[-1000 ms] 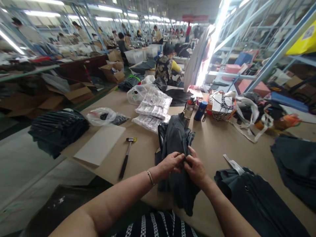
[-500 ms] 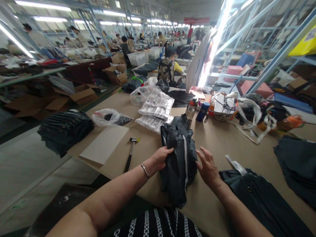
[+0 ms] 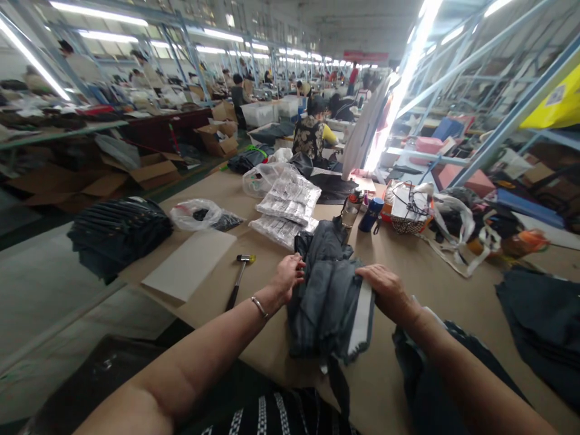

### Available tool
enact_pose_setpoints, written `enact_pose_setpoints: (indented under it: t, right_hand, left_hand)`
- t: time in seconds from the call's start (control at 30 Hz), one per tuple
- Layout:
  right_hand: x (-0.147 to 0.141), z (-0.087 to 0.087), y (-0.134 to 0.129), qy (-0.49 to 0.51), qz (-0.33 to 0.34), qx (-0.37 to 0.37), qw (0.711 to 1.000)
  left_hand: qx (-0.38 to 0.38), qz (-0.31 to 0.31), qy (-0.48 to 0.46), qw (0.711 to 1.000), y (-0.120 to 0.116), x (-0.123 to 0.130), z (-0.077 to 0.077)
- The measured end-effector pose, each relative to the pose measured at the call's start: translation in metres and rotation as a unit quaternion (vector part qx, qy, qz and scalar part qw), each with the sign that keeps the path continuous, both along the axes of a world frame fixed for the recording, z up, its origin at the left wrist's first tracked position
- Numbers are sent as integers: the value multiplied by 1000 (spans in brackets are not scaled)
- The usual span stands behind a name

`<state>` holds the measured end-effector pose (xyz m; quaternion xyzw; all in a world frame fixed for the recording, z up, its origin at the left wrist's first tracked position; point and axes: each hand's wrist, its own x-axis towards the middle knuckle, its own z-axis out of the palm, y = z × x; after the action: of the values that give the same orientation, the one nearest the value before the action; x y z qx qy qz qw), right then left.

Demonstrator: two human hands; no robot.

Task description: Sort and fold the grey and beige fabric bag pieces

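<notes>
A dark grey fabric bag [image 3: 324,296], sewn and crumpled, lies on the brown table in front of me. Along its right side runs a broad white strip [image 3: 361,317], and a dark strap hangs from its near end. My right hand [image 3: 388,291] grips the bag's right edge at the top of that strip, thumb and fingers closed. At the upper left edge is my left hand [image 3: 289,278], fingers curled against the fabric; whether cloth is pinched in them is hidden. A mallet [image 3: 240,275] with a black handle lies to the left of it.
Silvery plastic packets [image 3: 290,202] lie behind the bag, beside a blue bottle [image 3: 371,214] and a clear bottle [image 3: 351,208]. Left are a white board [image 3: 190,263] and a dark folded stack [image 3: 118,235]. More dark fabric pieces [image 3: 539,326] lie right. A co-worker [image 3: 312,136] sits beyond.
The bag has been turned, so the white zip-like line on top is gone from view and a broad white strip shows at right. My right hand has closed on that edge.
</notes>
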<state>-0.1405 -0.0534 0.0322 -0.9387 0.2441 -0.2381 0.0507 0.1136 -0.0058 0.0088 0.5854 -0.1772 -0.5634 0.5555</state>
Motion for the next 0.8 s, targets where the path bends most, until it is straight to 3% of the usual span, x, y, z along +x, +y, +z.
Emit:
enact_pose_setpoints:
  t: [0.1,0.2,0.27,0.33,0.43,0.53,0.63,0.7,0.73,0.8]
  right_hand:
    - [-10,12,-9,17,-119,42,992]
    - [-10,20,-8,59,-209,60,974]
    - [-2,22,2,57,-240,93,965]
    - [13,20,19,39,-246,145,957]
    - [39,5,51,0,-223,213,951]
    - [58,-17,75,-81,-188,311,928]
    - [60,-34,81,-213,-177,464,841]
    - [53,-41,74,-265,-169,526,791]
    - [47,-43,69,-266,-163,532,787]
    - [33,-47,58,-216,-180,492,824]
  left_hand:
    - [-93,71,-139,983,24,8,15]
    - [-216,43,-256,941,58,-2,36]
    - [-270,8,-286,919,72,-17,45]
    - [-255,-41,-241,936,73,-33,47]
    - [-122,-107,-34,986,58,-51,37]
    - [-30,-82,111,990,43,-59,20]
    - [-2,-59,132,989,39,-57,6]
    - [-7,-62,136,989,42,-53,3]
    - [-14,-68,139,988,45,-50,5]
    - [-28,-131,174,976,57,-47,15]
